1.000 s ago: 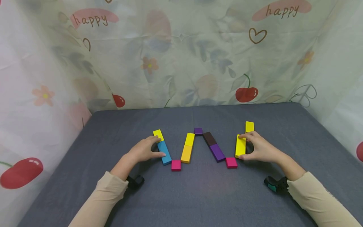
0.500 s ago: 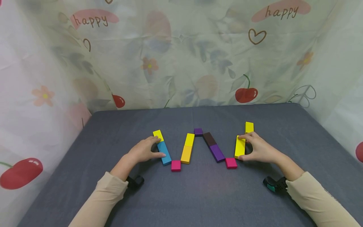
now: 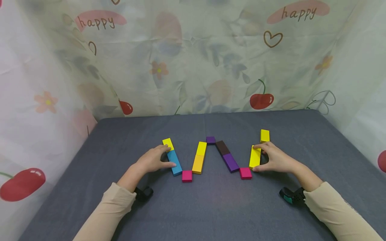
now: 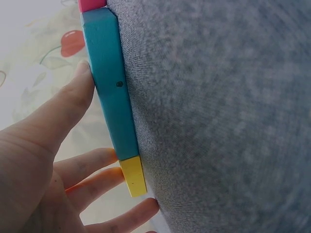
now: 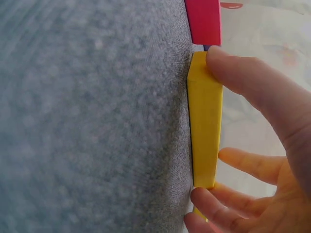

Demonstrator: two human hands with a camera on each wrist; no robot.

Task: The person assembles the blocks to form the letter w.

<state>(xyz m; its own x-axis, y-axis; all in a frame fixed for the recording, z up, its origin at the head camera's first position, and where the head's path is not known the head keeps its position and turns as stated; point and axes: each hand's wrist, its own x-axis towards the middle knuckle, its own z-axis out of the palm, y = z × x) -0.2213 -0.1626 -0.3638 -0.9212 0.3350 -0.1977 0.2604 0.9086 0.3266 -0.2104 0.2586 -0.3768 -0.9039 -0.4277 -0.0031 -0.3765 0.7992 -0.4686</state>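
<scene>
Coloured blocks lie in a zigzag. My left hand (image 3: 153,158) rests at the left end of it, thumb on the long blue block (image 4: 109,82), fingers spread and touching around the joint with the small yellow block (image 4: 133,177). My right hand (image 3: 275,156) pinches a long yellow block (image 5: 205,126) lengthwise, thumb on its near end and fingers at its far end. That block's near end sits close beside a pink block (image 3: 245,173). Just past my right fingers lies another yellow block (image 3: 265,135), its near part partly hidden behind the hand.
The zigzag's middle has a pink block (image 3: 187,176), a yellow block (image 3: 201,148), an orange block (image 3: 197,164), a small purple block (image 3: 210,140), a dark brown block (image 3: 222,147) and a purple block (image 3: 231,162). A grey cloth (image 3: 211,211) covers the table; printed curtains (image 3: 193,67) surround it.
My right hand has drawn the long yellow block slightly toward me, alongside the pink block. My left hand and the rest of the zigzag have stayed in place.
</scene>
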